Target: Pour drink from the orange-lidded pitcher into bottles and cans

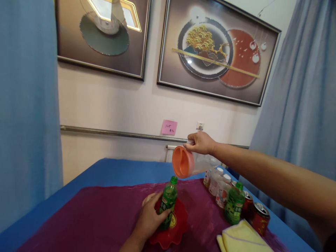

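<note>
My left hand (150, 217) is wrapped round a green plastic drink bottle (170, 196) with a printed label. The bottle leans slightly to the right over a red scalloped plate (181, 224); its base is partly hidden. High on the right, my right hand (201, 142) grips the handle of a clear plastic pitcher (201, 164) with an orange lid (183, 161). That pitcher is tipped onto its side, lid facing left. Its lower edge hangs just above the bottle's mouth. Whether liquid is flowing between them is too small to tell.
Right of the plate stand a second green bottle (235, 203), several clear bottles (223, 192) and red cans (259, 218). A folded yellow cloth (244, 239) lies in front. Purple sheeting (99, 217) covers part of the blue table (126, 167). A metal rail (118, 133) runs along the wall.
</note>
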`<state>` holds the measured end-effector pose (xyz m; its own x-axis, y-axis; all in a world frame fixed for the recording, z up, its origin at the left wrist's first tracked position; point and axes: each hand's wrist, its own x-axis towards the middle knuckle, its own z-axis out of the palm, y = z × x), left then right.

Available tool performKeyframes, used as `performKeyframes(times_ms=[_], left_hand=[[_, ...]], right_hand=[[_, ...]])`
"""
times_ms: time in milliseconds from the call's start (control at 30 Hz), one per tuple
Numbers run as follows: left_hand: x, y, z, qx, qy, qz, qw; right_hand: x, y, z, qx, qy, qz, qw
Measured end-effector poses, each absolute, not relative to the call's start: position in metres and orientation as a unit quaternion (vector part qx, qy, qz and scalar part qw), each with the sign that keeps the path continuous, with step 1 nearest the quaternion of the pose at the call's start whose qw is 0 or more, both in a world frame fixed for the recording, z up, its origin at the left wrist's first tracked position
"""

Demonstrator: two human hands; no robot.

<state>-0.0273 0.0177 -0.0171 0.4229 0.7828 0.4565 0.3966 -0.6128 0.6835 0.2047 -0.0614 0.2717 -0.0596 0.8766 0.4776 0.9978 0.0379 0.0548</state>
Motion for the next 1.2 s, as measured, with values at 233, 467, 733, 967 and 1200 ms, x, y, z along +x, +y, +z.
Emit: performKeyframes(times_ms=[233,467,733,967,1200], left_hand=[[-0.0287,0.0162,-0.0140,0.808,0.360,0.395,0.249],[-0.0287,0.0167,-0.0138,0.809,0.368,0.389,0.243],[-0.0293,0.0165,-0.0156,0.812,0.369,0.376,0.253],[-0.0288,0.0150,-0.0120,0.809,0.370,0.380,0.254],[-0.0297,0.0150,-0.0126,0.810,0.366,0.387,0.247]], right_hand=[[0.2070,-0.0610,0.2727,-0.671,-0.698,-0.194,0.156],[0.2077,-0.0605,0.2716,-0.669,-0.699,-0.196,0.159],[0.2073,-0.0603,0.2719,-0.673,-0.696,-0.195,0.155],[0.2086,-0.0603,0.2716,-0.668,-0.697,-0.198,0.167],[0.2075,-0.0619,0.2730,-0.671,-0.697,-0.194,0.161]])
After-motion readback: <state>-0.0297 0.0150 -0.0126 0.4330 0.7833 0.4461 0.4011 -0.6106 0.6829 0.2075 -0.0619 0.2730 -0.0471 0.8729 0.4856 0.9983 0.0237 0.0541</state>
